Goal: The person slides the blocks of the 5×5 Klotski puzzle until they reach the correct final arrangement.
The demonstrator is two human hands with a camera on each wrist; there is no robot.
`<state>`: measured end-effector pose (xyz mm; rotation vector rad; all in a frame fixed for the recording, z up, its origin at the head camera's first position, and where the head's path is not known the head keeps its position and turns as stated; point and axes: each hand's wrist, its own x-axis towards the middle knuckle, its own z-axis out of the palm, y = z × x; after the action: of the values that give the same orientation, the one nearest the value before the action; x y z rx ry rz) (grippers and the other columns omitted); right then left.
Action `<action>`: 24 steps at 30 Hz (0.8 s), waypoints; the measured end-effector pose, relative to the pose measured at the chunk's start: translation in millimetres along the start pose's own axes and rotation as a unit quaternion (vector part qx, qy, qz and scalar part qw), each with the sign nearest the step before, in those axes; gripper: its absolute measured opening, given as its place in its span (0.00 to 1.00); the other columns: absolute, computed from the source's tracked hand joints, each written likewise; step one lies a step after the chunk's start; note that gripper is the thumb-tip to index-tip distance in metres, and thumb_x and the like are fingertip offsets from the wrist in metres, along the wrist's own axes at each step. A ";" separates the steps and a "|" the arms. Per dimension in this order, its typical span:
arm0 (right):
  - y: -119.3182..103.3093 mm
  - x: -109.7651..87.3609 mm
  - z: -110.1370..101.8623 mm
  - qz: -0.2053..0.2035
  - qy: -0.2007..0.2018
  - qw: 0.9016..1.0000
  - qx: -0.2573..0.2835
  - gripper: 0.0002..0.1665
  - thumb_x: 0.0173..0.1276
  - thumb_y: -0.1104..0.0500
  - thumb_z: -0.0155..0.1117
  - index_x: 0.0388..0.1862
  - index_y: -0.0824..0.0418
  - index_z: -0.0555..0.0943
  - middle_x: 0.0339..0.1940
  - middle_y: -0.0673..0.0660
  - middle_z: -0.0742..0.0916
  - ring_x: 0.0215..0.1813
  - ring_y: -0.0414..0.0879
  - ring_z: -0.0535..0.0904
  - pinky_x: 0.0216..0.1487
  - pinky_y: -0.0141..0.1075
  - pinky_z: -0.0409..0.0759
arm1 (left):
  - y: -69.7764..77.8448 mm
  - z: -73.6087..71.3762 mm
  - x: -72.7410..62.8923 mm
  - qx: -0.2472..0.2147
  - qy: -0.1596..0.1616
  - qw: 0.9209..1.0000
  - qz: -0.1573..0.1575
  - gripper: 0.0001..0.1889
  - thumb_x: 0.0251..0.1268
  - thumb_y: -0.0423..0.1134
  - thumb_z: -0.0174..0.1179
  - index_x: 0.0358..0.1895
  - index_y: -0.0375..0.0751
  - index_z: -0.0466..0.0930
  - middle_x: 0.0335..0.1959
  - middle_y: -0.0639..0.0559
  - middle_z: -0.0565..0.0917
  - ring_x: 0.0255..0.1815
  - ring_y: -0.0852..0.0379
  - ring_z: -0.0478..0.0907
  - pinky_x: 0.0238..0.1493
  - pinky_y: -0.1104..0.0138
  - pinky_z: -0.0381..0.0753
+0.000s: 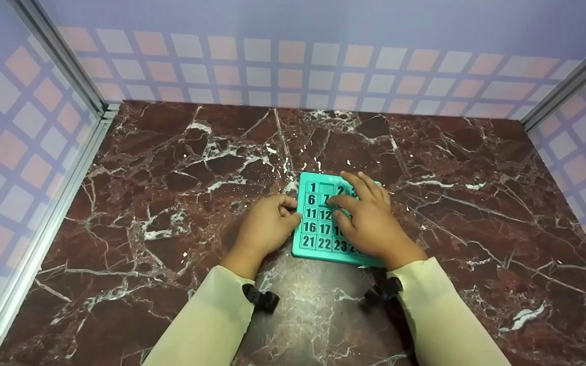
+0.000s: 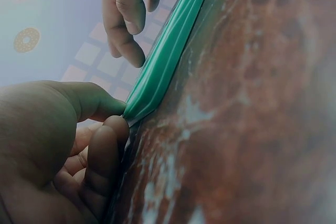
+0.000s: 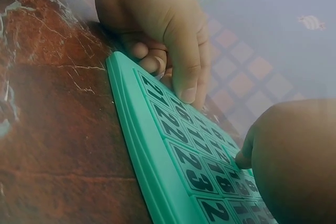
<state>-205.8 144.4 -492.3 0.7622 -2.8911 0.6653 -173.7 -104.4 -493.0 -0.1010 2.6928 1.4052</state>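
Observation:
A turquoise number slide puzzle (image 1: pixel 323 255) lies flat on the table, its dark-numbered tiles facing up. The top row has a gap between tile 1 (image 1: pixel 313 187) and tile 2 (image 1: pixel 340 190). My left hand (image 1: pixel 270 221) holds the puzzle's left edge; in the left wrist view its thumb (image 2: pixel 100 102) and a finger meet at the green frame's corner. Over the puzzle's right half spreads my right hand (image 1: pixel 372 218), index fingertip at tile 7 (image 1: pixel 326 197) just below the gap. Its palm and fingers hide most of the right-hand tiles.
The table (image 1: pixel 171 279) has a dark red marble pattern with white veins. White specks (image 1: pixel 318 163) lie beyond the puzzle. Panels with pink and white squares (image 1: pixel 257 71) stand at the back and both sides, joined by metal posts (image 1: pixel 64 56).

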 end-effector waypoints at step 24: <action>-0.5 -1.6 -2.3 0.027 0.050 0.998 -0.001 0.16 0.81 0.50 0.66 0.62 0.47 0.90 0.90 0.60 0.71 0.91 0.71 0.60 0.85 0.79 0.53 | -0.6 0.1 -0.9 0.002 0.005 1.000 0.000 0.15 0.75 0.45 0.72 0.59 0.47 0.91 0.34 0.58 0.88 0.32 0.59 0.82 0.43 0.61 0.83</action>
<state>-204.3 145.8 -490.3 0.6336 -2.8291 0.6867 -172.7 -104.6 -493.4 -0.1078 2.7045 1.4032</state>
